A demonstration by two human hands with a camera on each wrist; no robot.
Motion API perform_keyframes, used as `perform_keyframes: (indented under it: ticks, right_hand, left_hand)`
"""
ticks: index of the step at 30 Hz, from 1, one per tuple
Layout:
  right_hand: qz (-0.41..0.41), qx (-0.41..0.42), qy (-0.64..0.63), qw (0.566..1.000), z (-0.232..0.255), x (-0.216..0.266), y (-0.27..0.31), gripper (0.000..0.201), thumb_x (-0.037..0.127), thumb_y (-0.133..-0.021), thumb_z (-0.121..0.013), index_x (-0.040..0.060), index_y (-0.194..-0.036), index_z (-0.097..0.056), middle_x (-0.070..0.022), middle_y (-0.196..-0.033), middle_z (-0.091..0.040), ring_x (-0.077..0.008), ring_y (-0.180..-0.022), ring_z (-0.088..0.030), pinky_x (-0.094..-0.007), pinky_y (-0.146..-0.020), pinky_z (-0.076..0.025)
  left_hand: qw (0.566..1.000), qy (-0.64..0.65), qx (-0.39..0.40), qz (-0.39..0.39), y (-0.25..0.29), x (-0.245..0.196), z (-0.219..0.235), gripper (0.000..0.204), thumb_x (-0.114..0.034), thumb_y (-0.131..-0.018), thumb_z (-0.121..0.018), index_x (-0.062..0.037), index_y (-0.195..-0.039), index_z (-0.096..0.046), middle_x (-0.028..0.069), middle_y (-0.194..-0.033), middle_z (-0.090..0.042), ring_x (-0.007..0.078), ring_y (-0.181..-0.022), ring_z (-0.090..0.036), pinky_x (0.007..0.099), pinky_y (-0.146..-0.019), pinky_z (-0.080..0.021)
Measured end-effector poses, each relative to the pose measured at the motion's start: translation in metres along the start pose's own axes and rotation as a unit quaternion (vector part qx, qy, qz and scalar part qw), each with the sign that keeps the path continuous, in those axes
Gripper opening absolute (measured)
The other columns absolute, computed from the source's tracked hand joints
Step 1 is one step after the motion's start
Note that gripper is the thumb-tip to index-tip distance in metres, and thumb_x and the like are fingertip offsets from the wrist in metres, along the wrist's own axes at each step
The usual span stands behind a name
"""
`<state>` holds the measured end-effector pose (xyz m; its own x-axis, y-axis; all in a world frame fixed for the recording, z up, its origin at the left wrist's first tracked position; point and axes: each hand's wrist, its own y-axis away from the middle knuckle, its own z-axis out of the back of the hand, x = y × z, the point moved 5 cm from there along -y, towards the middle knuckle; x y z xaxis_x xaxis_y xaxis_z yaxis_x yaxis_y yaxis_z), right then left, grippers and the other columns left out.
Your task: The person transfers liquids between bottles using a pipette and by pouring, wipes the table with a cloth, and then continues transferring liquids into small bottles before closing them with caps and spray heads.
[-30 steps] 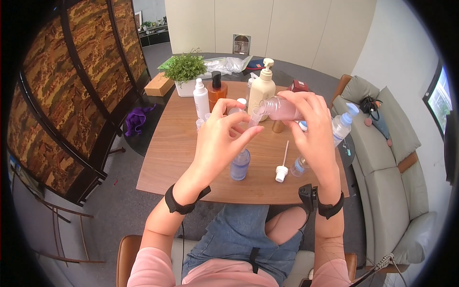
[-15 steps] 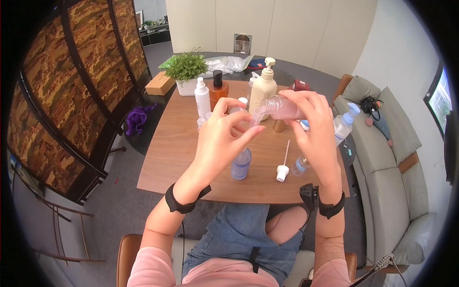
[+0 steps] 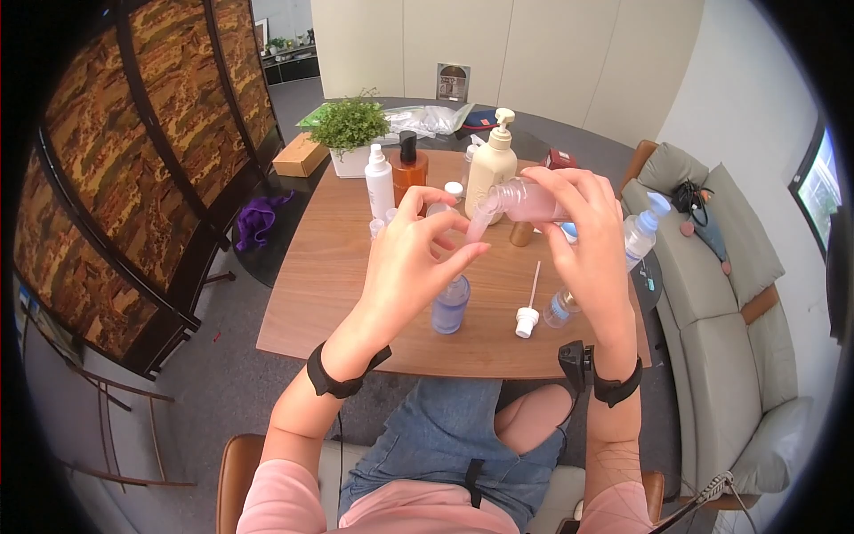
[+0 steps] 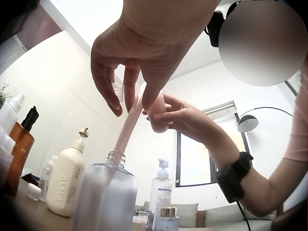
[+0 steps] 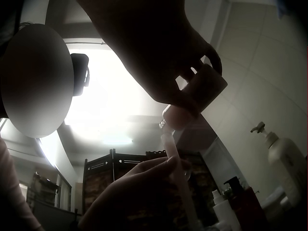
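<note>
My right hand (image 3: 583, 227) grips a small clear bottle of pink liquid (image 3: 532, 200), tipped with its mouth toward the left. A thin pink-filled tube (image 3: 475, 222) runs from that mouth downward, and my left hand (image 3: 418, 254) pinches it near the top. In the left wrist view the tube (image 4: 126, 132) slants down into the open neck of a pale blue bottle (image 4: 106, 197) that stands on the table under the left hand (image 4: 132, 101). The right wrist view shows the pink bottle (image 5: 192, 98) and tube (image 5: 175, 163) dark against the light.
On the wooden table (image 3: 329, 285) lie a white pump head with its straw (image 3: 527, 316) and a small bottle on its side (image 3: 559, 309). Behind stand a cream pump bottle (image 3: 491, 173), an amber bottle (image 3: 409, 169), a white spray bottle (image 3: 379, 185) and a potted plant (image 3: 349, 129). A sofa (image 3: 738, 294) is at the right.
</note>
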<state>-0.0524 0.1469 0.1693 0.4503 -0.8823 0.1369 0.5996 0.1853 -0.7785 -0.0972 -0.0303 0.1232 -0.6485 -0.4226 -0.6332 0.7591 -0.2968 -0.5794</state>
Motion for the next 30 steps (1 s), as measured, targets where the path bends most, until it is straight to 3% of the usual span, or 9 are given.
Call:
perform_keyframes:
  ticks: [12,18,23,30]
  right_hand:
    - [-0.029,0.022,-0.088,0.995,-0.01,-0.005,0.006,0.052,-0.002,-0.072,-0.069,0.0093,-0.122,-0.059,-0.011,-0.105,-0.059,-0.0309,-0.1,-0.055,-0.0409,-0.088,-0.045]
    - [-0.089,0.051,-0.175,0.979,-0.023,-0.011,0.018,0.049,0.003,-0.078,-0.069,0.0056,-0.125,-0.054,-0.0146,-0.111,-0.059,-0.0341,-0.105,-0.056,-0.0402,-0.09,-0.046]
    - [-0.188,0.048,-0.306,0.932,-0.038,-0.021,0.041,0.049,0.008,-0.086,-0.066,0.0045,-0.131,-0.047,-0.0169,-0.122,-0.059,-0.0279,-0.113,-0.058,-0.038,-0.093,-0.046]
    - [-0.214,0.064,-0.328,0.918,-0.051,-0.028,0.068,0.05,0.009,-0.087,-0.067,0.0022,-0.131,-0.044,-0.0167,-0.122,-0.058,-0.0241,-0.112,-0.058,-0.0345,-0.094,-0.045]
  left_hand:
    - [1.0,-0.002,-0.006,0.0,0.001,0.001,0.001,0.023,-0.022,-0.079,-0.079,-0.0036,-0.091,-0.07,0.0086,-0.115,-0.056,0.0148,-0.071,-0.069,0.027,-0.063,-0.056]
    - [1.0,-0.002,-0.011,-0.008,0.001,0.001,0.001,0.023,-0.023,-0.079,-0.077,-0.004,-0.09,-0.069,0.0091,-0.114,-0.056,0.0158,-0.071,-0.069,0.0279,-0.061,-0.055]
    - [1.0,0.003,-0.008,-0.002,0.001,0.001,-0.001,0.023,-0.023,-0.078,-0.077,-0.0041,-0.088,-0.068,0.0088,-0.113,-0.057,0.015,-0.071,-0.069,0.0275,-0.059,-0.055]
    - [1.0,-0.024,-0.002,0.001,0.002,0.001,-0.002,0.028,-0.027,-0.077,-0.079,-0.0047,-0.09,-0.069,0.0081,-0.114,-0.056,0.0145,-0.073,-0.068,0.027,-0.061,-0.055]
